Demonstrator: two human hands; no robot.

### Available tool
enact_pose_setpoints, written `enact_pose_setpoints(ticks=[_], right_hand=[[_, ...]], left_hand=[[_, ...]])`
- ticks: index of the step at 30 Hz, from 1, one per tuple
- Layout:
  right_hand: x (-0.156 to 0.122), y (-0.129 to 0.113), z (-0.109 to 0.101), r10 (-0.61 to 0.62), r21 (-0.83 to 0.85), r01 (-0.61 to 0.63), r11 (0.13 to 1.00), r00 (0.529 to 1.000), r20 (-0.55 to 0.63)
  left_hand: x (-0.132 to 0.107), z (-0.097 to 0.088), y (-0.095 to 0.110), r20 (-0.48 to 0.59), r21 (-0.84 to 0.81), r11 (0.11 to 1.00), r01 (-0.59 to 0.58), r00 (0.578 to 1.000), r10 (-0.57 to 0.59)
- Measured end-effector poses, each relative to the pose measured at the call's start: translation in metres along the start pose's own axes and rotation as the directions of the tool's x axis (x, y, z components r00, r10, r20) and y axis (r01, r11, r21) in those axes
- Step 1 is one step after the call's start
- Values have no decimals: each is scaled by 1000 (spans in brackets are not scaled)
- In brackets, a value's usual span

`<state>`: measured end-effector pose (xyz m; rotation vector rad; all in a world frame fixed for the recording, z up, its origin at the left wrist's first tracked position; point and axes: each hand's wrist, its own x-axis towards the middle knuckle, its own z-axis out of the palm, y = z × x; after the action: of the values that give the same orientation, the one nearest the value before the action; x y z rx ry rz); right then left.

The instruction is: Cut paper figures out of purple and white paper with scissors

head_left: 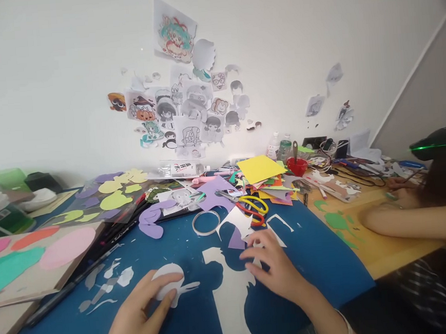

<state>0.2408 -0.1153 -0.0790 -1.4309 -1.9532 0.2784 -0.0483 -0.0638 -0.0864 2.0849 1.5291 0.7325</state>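
Note:
My left hand (146,301) pinches a rounded white paper cutout (169,275) with thin prongs sticking out on its right, held low over the blue mat. My right hand (271,266) has its fingers apart and curved, above the right edge of a large white paper offcut (230,300) with curved bites cut from its sides. Whether the fingertips touch that offcut, I cannot tell. Just beyond my right hand are another white paper scrap (237,222) and a purple paper piece (235,239). Scissors with red and yellow handles (255,208) lie behind them.
A metal ring (206,223) and purple cutouts (152,221) rest on the blue mat (305,284). Small white scraps (110,284) lie left. Coloured paper, topped by a yellow sheet (261,169), is piled behind. A co-worker's forearm (416,224) reaches in from the right.

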Motion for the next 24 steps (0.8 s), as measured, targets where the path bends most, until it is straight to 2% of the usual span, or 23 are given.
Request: enact_pose_setpoints(ticks=[2, 4, 9, 15, 18, 21, 24], right_hand=[[-4, -8, 1, -108, 46, 101, 994, 974, 197], [-6, -16, 0, -142, 69, 126, 990, 932, 335], [-7, -26, -2, -87, 55, 70, 996, 900, 427], [-18, -33, 4, -21, 17, 16, 1000, 911, 411], [-20, -38, 6, -26, -7, 31, 999, 931, 363], [-19, -39, 6, -36, 38, 26, 999, 951, 308], [-16, -36, 12, 16, 114, -39, 993, 980, 199]], left_hand=[[-5, -3, 2, -1, -14, 1000, 27, 1000, -27], [-9, -7, 5, -20, -31, 997, 64, 998, -64], [-15, -16, 10, -56, -86, 992, 96, 993, -101], [-19, -13, 5, 13, -111, 976, 186, 982, -186], [-20, -12, 1, 28, -115, 969, 218, 976, -216], [-21, -12, -1, 30, -112, 966, 232, 973, -230], [-22, -12, 1, 57, -128, 959, 253, 967, -247]])
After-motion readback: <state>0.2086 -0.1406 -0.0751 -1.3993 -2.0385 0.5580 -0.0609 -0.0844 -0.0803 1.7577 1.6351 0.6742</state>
